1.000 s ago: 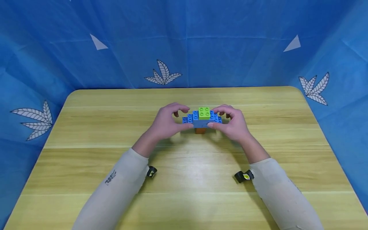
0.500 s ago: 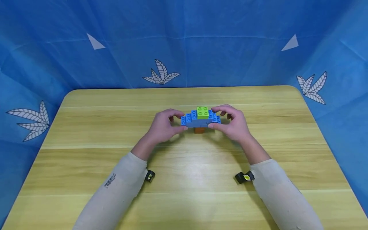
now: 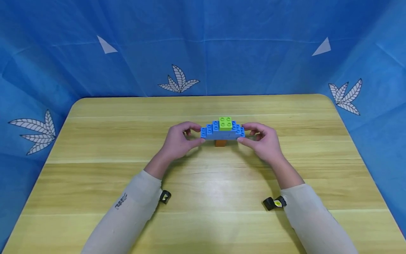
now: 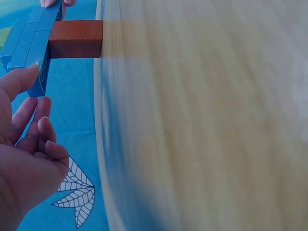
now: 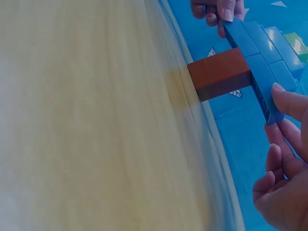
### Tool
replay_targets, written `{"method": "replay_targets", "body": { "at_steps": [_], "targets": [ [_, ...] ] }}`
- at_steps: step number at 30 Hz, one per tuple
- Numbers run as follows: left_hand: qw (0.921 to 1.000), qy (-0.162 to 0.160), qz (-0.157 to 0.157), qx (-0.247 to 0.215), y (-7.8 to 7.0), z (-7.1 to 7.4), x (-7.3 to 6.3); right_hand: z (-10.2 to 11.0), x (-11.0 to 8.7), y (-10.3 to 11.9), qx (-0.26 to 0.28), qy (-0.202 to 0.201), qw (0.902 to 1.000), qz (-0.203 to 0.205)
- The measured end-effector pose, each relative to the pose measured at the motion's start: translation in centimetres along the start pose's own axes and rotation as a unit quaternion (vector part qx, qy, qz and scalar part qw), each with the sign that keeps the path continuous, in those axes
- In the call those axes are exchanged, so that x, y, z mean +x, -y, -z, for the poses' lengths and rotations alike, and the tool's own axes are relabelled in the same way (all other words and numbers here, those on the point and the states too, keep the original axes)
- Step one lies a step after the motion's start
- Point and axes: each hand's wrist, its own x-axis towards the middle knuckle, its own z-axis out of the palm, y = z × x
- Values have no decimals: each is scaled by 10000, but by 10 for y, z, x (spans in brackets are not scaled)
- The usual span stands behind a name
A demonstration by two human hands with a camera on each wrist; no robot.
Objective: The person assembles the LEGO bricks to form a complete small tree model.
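A toy-brick tree stands upright near the middle of the table. Its trunk is a column of brown bricks, with stepped layers of blue bricks above and a lime-green brick on top. My left hand pinches the left end of the lowest blue layer, thumb in front and index finger behind. At the opposite end my right hand pinches that same layer in a like way. The left wrist view shows the trunk reaching down to the tabletop.
The wooden table extends around the brick tree. Blue cloth with white leaf prints hangs behind and at both sides. Black straps with small devices show at both wrists.
My left hand has shifted outward, from beside the blue layers to their left end. My right hand has slid right, from nearer the centre to the right end. The brick tree keeps its place.
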Motion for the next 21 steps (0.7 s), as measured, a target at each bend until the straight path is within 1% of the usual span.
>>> {"method": "replay_targets", "body": {
  "at_steps": [4, 10, 16, 21],
  "targets": [
    [10000, -9, 28, -62, 1, -1, 0, 0, -2, -3, 151, -81, 9998, -98],
    [9997, -122, 128, -145, 3, 1, -1, -4, 2, 2, 169, -10, 9998, -142],
    [9984, -324, 390, -256, 4, 1, 0, -9, 6, 7, 374, 115, 9983, -432],
    [9959, -531, 666, -295, 4, -2, 1, -15, 9, 9, 329, 69, 9976, -602]
  ]
}}
